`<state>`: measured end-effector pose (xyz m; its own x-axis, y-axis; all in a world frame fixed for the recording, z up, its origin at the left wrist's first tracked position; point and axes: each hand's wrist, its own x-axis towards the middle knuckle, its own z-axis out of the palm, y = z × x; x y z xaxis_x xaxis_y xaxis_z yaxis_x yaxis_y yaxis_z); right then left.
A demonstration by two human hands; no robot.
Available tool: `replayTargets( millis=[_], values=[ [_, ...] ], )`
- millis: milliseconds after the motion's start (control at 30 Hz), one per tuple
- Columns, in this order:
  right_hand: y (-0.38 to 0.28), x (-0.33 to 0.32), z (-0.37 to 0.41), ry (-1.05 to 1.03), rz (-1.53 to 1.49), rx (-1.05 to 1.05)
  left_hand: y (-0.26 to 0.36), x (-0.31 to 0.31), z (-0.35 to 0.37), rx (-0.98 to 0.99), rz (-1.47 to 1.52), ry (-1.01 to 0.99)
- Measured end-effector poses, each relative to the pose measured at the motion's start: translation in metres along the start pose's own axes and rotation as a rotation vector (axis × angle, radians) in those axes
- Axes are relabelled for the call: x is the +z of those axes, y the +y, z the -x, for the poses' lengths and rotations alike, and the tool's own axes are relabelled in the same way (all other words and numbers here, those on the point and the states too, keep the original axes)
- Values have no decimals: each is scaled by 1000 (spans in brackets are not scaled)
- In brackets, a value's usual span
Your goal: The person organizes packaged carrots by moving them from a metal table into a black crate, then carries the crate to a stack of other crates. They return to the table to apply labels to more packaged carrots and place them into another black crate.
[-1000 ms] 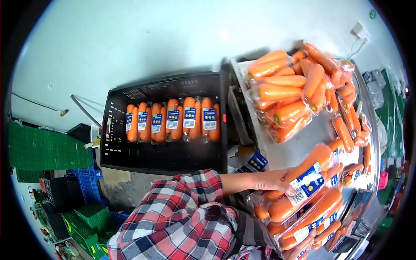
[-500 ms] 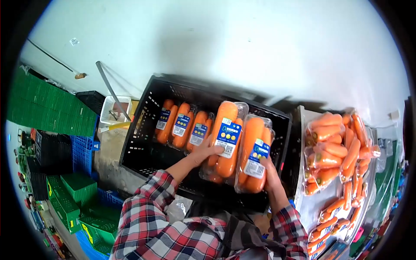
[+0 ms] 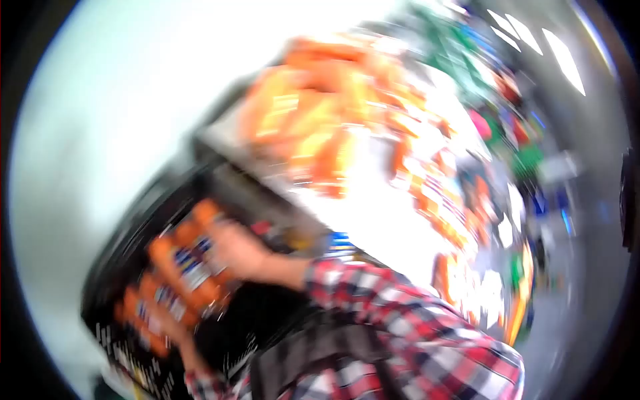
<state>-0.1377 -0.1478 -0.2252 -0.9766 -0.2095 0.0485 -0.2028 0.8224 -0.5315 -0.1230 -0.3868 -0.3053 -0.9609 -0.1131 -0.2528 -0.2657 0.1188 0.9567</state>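
Motion blurs the whole head view. A black crate (image 3: 263, 307) stands at lower left with a row of clear packs of carrots with blue-and-white labels inside. My right hand (image 3: 237, 252) is at the rightmost pack of carrots (image 3: 208, 212), its fingers smeared over the pack's side. My left hand (image 3: 167, 323) reaches in from below and overlaps the packs of carrots (image 3: 143, 313) at the left end of the row. Between the hands lies another labelled pack of carrots (image 3: 187, 267). I cannot tell whether either hand grips a pack.
Right beside the crate stands a light table (image 3: 373, 223) heaped with bagged carrots (image 3: 313, 113). More carrot packs (image 3: 443, 207) lie along its far side. A pale wall (image 3: 133, 113) rises behind the crate. Blurred coloured goods and a grey floor (image 3: 580, 307) fill the right.
The view has swung right, bringing the table of carrots to the middle. The two packs held above the crate are now down among the row, with both hands low over them.
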Motion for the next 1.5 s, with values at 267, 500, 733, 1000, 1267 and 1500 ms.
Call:
replayTargets(
  millis=[267, 500, 733, 1000, 1267, 1500],
  values=[
    [15, -158, 136, 426, -412, -99, 30, 50, -49, 242, -493, 11],
    [154, -245, 445, 868, 84, 908, 98, 110, -32, 553, -672, 119],
    [229, -245, 641, 365, 449, 1165, 190, 266, 89, 1109, -426, -129],
    [206, -305, 762, 670, 443, 1278, 114, 487, 377, -320, -187, -1354],
    [202, -334, 826, 952, -504, 1624, 93, 548, 487, -978, -117, -1371],
    [202, -344, 881, 779, -846, 1693, 85, 555, 501, -1061, 7, -1251]
  ],
)
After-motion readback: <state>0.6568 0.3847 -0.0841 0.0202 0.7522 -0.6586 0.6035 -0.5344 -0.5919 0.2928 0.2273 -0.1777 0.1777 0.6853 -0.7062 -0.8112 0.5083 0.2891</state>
